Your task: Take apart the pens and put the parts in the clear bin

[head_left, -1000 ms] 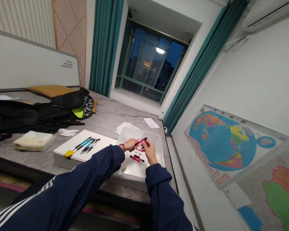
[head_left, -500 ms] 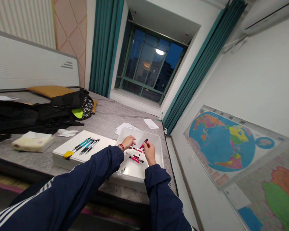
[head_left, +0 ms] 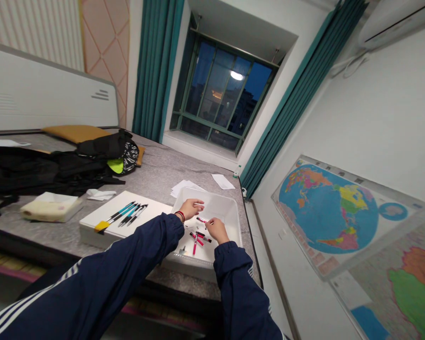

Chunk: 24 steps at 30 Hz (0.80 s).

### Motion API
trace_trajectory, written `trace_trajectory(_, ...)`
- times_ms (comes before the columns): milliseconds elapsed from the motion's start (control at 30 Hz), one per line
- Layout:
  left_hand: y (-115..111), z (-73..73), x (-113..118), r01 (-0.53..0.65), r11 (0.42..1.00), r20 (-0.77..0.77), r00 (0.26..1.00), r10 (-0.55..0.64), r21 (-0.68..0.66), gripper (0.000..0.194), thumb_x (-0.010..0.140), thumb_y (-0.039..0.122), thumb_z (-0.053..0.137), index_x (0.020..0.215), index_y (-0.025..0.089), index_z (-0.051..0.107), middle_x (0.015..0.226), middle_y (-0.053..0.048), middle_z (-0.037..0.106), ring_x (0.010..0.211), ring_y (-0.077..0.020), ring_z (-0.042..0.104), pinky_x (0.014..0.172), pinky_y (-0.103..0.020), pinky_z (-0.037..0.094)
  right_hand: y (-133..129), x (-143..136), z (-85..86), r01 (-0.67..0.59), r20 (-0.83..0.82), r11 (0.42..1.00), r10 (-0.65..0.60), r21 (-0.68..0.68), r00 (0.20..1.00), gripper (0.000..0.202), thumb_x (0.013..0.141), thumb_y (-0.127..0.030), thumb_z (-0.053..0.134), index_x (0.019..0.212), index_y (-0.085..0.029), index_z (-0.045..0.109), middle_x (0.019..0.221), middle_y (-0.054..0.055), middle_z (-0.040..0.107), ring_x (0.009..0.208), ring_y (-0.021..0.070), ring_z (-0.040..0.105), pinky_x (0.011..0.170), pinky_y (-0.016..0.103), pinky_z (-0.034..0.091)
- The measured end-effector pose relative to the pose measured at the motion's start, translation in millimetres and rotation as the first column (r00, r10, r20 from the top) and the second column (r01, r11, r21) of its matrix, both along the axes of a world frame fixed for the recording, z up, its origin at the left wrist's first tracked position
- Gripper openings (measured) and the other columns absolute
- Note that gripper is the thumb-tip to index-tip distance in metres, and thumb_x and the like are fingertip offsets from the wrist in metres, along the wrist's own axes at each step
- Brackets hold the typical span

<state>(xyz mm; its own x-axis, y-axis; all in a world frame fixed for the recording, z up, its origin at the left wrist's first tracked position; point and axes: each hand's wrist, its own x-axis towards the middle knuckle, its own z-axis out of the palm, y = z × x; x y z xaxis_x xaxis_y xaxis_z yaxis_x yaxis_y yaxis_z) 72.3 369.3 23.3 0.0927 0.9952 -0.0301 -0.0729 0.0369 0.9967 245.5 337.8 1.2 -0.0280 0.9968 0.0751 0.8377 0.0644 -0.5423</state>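
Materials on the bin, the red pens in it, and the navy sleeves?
Bin: probably plastic, satin; smooth pale walls, rounded corners.
Red pens: likely plastic, glossy; bright, even colour.
Navy sleeves: fabric, mostly matte, perhaps synthetic; soft creases.

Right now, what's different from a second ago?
The left hand let go of the red pen. The right hand brought it down, nearer the person, onto others in the tray, and is now at another red pen; grip unclear. The blue pens and tissues stayed put.
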Motion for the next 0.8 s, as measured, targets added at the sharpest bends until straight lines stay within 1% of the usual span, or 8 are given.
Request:
trace_trajectory(167, 1, -2.7, 0, 0.056, 0.997, 0.001, 0.998, -0.056, 0.043, 0.049, 0.058, 0.015, 0.081, 0.105, 0.011, 0.068, 0.093, -0.015, 0.076, 0.084, -0.0204, 0.071, 0.069, -0.027, 0.053, -1, -2, 1.5, -0.033, -0.061, 0.999, 0.032, -0.017, 0.998, 0.016, 0.08, -0.026, 0.057, 0.075, -0.016, 0.069, 0.068, 0.007, 0.069, 0.065, 0.0174, 0.061, 0.064, 0.025, 0.04)
trace_trajectory(300, 3, -6.7, -1, 0.074, 0.994, 0.01, 0.997, -0.075, 0.079, 0.055, 0.054, 0.019, 0.086, 0.105, 0.01, 0.067, 0.085, -0.014, 0.076, 0.078, -0.0204, 0.072, 0.069, -0.029, 0.055, -2, -3, 2.7, -0.051, -0.095, 0.999, 0.05, -0.015, 0.994, 0.016, 0.081, -0.024, 0.058, 0.072, -0.016, 0.069, 0.065, 0.006, 0.068, 0.062, 0.0157, 0.061, 0.064, 0.025, 0.04)
trace_trajectory(367, 3, -7.9, -1, 0.065, 0.993, 0.01, 0.998, -0.067, 0.102, 0.054, 0.053, 0.02, 0.086, 0.102, 0.011, 0.066, 0.081, -0.012, 0.076, 0.075, -0.0204, 0.072, 0.069, -0.03, 0.056, -2, -3, 2.4, -0.055, -0.11, 0.998, 0.054, -0.011, 0.992, 0.016, 0.081, -0.024, 0.058, 0.072, -0.016, 0.069, 0.065, 0.006, 0.068, 0.062, 0.0155, 0.061, 0.064, 0.025, 0.041)
trace_trajectory(467, 2, -8.2, -1, 0.036, 0.99, -0.006, 0.999, -0.036, 0.138, 0.047, 0.055, 0.02, 0.085, 0.095, 0.012, 0.064, 0.074, -0.009, 0.075, 0.071, -0.0197, 0.072, 0.068, -0.03, 0.057, 0, -2, 1.5, -0.054, -0.135, 0.999, 0.054, 0.005, 0.989, 0.016, 0.08, -0.023, 0.057, 0.073, -0.016, 0.069, 0.067, 0.005, 0.069, 0.062, 0.015, 0.061, 0.064, 0.025, 0.042)
trace_trajectory(533, 2, -8.0, -1, 0.014, 0.988, -0.021, 1.0, -0.011, 0.152, 0.043, 0.055, 0.019, 0.085, 0.092, 0.013, 0.063, 0.072, -0.008, 0.074, 0.068, -0.0189, 0.072, 0.066, -0.029, 0.057, 1, -3, 2.1, -0.054, -0.161, 0.998, 0.06, 0.042, 0.985, 0.015, 0.08, -0.024, 0.057, 0.075, -0.016, 0.069, 0.068, 0.005, 0.068, 0.062, 0.0149, 0.061, 0.064, 0.025, 0.042)
trace_trajectory(600, 2, -8.1, -1, 0.007, 0.988, -0.039, 0.999, -0.001, 0.154, 0.041, 0.055, 0.018, 0.085, 0.09, 0.013, 0.063, 0.07, -0.006, 0.073, 0.066, -0.0179, 0.071, 0.064, -0.029, 0.057, 1, -5, 4.3, -0.066, -0.204, 0.992, 0.088, 0.11, 0.975, 0.015, 0.08, -0.026, 0.058, 0.079, -0.016, 0.069, 0.071, 0.004, 0.068, 0.065, 0.0153, 0.061, 0.065, 0.025, 0.044)
trace_trajectory(700, 2, -9.3, -1, 0.018, 0.989, -0.049, 0.999, -0.01, 0.15, 0.041, 0.054, 0.019, 0.086, 0.087, 0.013, 0.063, 0.068, -0.003, 0.071, 0.063, -0.0166, 0.069, 0.062, -0.028, 0.057, 0, -7, 9.9, -0.102, -0.27, 0.971, 0.16, 0.216, 0.95, 0.018, 0.08, -0.031, 0.059, 0.084, -0.016, 0.069, 0.075, 0.004, 0.069, 0.068, 0.0164, 0.061, 0.067, 0.026, 0.045)
trace_trajectory(800, 3, -10.9, 0, 0.038, 0.989, -0.024, 0.999, -0.035, 0.142, 0.043, 0.054, 0.023, 0.088, 0.086, 0.013, 0.062, 0.066, -0.003, 0.069, 0.061, -0.0156, 0.068, 0.061, -0.028, 0.056, -3, -9, 15.8, -0.122, -0.304, 0.959, 0.2, 0.255, 0.931, 0.019, 0.079, -0.032, 0.059, 0.083, -0.016, 0.07, 0.076, 0.004, 0.07, 0.066, 0.0165, 0.06, 0.067, 0.028, 0.046)
